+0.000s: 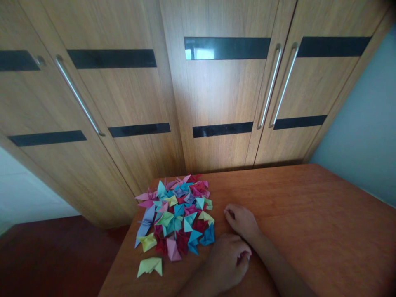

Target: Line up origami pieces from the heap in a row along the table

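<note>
My left hand (230,258) rests on the table, its fingers curled into a loose fist, and nothing shows in it. Just beyond it, my right hand (243,220) lies on the wood with its fingers curled in too, likewise with nothing visible inside. Left of both hands spreads a pile of folded paper cranes (175,222) in pink, red, blue, purple, green and yellow. A blue paper crane (208,234) at the pile's right edge is close to my left hand. Apart from the pile, a pale yellow folded paper piece (150,266) sits near the table's left edge.
The reddish-brown wooden table (309,222) extends to the right. Behind it stands a wooden wardrobe (216,90) with dark strips and long metal handles (272,86). A pale wall (365,123) borders the right side. Dark red floor (62,255) shows at the left.
</note>
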A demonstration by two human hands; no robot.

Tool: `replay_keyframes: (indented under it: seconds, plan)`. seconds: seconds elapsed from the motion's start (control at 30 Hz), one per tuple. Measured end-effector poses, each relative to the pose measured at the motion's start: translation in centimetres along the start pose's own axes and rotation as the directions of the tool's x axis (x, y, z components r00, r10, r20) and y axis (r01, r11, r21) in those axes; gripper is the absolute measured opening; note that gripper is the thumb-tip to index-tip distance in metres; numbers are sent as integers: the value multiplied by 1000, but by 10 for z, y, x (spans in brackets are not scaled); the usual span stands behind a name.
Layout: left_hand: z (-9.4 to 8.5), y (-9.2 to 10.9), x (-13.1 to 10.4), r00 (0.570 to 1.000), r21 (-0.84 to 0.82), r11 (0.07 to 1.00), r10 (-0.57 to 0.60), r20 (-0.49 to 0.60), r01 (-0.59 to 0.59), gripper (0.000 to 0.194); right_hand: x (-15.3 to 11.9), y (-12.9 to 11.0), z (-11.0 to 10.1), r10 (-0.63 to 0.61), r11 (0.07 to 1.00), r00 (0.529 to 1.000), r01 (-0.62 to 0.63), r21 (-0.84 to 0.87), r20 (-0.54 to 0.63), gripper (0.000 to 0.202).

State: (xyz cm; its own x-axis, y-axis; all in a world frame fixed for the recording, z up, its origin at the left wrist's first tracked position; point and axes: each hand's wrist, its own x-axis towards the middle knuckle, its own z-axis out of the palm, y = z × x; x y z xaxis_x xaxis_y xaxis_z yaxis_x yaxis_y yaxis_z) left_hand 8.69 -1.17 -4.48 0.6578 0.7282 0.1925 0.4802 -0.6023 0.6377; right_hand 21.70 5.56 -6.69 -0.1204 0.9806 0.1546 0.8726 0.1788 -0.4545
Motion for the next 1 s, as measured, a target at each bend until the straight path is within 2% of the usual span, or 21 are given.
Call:
replay_keyframes:
  seconds: [0.53,1.0]
  plan:
    - [-1,0,0,999,33,999,22,38,-23,14,0,0,2,-6,1000,1000,6,8,4,18]
    - [4,-4,0,1000,6,1000,13,24,-13,18,-1,-1,1,0,1000,1000,0,16,-17,19]
